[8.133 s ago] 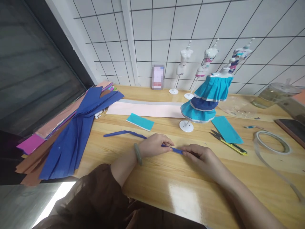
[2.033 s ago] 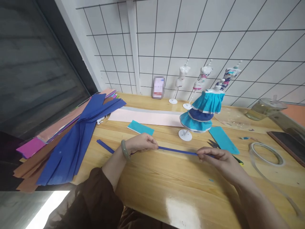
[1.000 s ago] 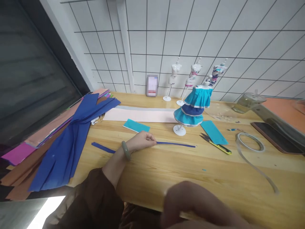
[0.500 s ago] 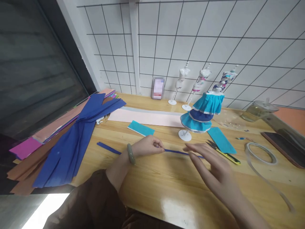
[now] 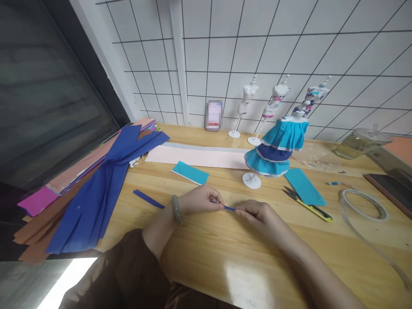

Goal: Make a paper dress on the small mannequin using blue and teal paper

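Between my two hands runs a narrow dark blue paper strip (image 5: 229,208), low over the wooden table (image 5: 206,253). My left hand (image 5: 206,199) pinches it from the left. At its other side, the thumb and fingers of my right hand (image 5: 255,213) are closed on it. Another length of blue strip (image 5: 148,199) shows left of my left wrist; whether it joins the held one is hidden by my arm. Behind my hands lies a turquoise piece of paper (image 5: 190,172). A small dress form wears a tiered turquoise and blue dress (image 5: 273,150).
Scissors and a yellow cutter (image 5: 307,205) lie right of my right hand, near a turquoise piece (image 5: 305,186) and a tape roll (image 5: 364,205). Folded blue paper (image 5: 96,193) covers the left side. White dress forms (image 5: 249,92) and a phone (image 5: 214,115) stand behind.
My right hand has come down and left from above the strip, its fingers closing on it close to my left hand. My left hand has stayed nearly in place; the view has shifted slightly.
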`<state>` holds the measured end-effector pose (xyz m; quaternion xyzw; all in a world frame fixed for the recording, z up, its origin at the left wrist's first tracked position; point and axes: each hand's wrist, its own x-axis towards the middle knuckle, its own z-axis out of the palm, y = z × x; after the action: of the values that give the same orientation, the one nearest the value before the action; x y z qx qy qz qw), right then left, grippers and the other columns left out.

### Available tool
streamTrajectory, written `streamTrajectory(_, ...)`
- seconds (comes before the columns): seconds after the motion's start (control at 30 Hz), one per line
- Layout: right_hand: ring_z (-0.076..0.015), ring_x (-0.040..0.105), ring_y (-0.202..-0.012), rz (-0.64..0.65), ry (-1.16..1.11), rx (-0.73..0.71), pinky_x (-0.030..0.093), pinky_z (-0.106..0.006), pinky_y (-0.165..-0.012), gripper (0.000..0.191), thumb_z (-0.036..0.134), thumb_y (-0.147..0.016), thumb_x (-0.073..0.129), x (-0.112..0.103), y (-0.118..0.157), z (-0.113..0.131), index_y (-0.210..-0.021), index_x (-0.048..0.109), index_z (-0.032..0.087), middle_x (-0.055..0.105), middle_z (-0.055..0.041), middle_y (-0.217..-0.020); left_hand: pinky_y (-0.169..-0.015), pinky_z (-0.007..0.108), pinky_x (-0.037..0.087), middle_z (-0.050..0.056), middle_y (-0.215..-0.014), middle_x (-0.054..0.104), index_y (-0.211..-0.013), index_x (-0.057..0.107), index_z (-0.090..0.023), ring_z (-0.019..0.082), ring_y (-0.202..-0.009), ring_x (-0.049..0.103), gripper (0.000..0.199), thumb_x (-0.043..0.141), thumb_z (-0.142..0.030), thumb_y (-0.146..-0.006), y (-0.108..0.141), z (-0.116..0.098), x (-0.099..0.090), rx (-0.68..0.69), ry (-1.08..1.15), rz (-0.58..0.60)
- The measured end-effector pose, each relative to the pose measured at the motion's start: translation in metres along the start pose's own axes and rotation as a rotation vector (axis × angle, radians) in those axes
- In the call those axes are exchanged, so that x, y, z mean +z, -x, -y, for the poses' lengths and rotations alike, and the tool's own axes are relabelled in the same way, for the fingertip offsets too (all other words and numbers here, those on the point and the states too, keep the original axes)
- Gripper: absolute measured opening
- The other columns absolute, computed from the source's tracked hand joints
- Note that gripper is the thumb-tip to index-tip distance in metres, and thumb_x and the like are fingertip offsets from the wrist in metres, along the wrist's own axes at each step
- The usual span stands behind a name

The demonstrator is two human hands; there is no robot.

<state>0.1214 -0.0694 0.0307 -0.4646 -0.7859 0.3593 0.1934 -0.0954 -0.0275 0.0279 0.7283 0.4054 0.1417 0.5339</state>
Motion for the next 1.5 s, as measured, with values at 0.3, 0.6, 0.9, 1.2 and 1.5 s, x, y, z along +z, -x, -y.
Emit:
streamTrajectory(0.3,-0.0161,0.053,-0.064,0.074,-0.183,0.189,0.041,-0.025,-0.054,0.041,0.054,-0.083,0.049,-0.020,0.012,-0.017,-0.077,0.067,0.017,0.062,-0.0017,-0.070,-0.057,0.021,0.035,0.001,-0.064,0.060,-0.079,0.067,-0.011,0.009,-0.058,0.048,0.023,0.059,-0.032,-0.072,0.002,0.002,-0.010,-0.040,0.051,-0.025)
streamTrajectory(0.6,-0.0117,0.050,-0.059,0.241,-0.270,0.228,0.041,-0.025,-0.057,0.042,0.053,-0.084,0.049,-0.041,0.017,-0.023,-0.074,0.064,0.015,0.057,-0.0011,-0.065,-0.058,0.020,0.037,0.000,-0.064,0.062,-0.075,0.068,-0.011,0.009,-0.060,0.050,0.022,0.066,-0.033,-0.068,0.005,0.003,-0.019,-0.104,0.194,-0.061)
streamTrajectory(0.9,-0.0099,0.044,-0.055,0.165,-0.225,0.306,0.037,-0.023,-0.048,0.040,0.054,-0.078,0.055,-0.068,0.030,-0.039,-0.090,0.071,0.020,0.054,0.0004,-0.061,-0.052,0.020,0.033,-0.002,-0.059,0.059,-0.072,0.067,-0.013,0.007,-0.053,0.046,0.022,0.067,-0.034,-0.068,0.007,0.004,-0.025,-0.122,0.217,-0.123)
streamTrajectory(1.2,-0.0107,0.044,-0.056,0.109,-0.220,0.321,0.036,-0.024,-0.050,0.044,0.059,-0.077,0.055,-0.073,0.030,-0.046,-0.063,0.059,0.017,0.050,0.0006,-0.059,-0.055,0.019,0.036,-0.001,-0.063,0.061,-0.074,0.067,-0.013,0.007,-0.057,0.048,0.023,0.067,-0.035,-0.068,0.006,0.006,-0.025,-0.112,0.192,-0.122)
streamTrajectory(1.5,-0.0105,0.043,-0.055,0.085,-0.199,0.365,0.036,-0.024,-0.049,0.047,0.063,-0.077,0.051,-0.075,0.032,-0.045,-0.065,0.055,0.018,0.048,0.0010,-0.061,-0.060,0.022,0.039,0.001,-0.067,0.064,-0.077,0.067,-0.011,0.010,-0.060,0.052,0.027,0.069,-0.037,-0.067,0.005,0.007,-0.024,-0.034,0.214,-0.152)
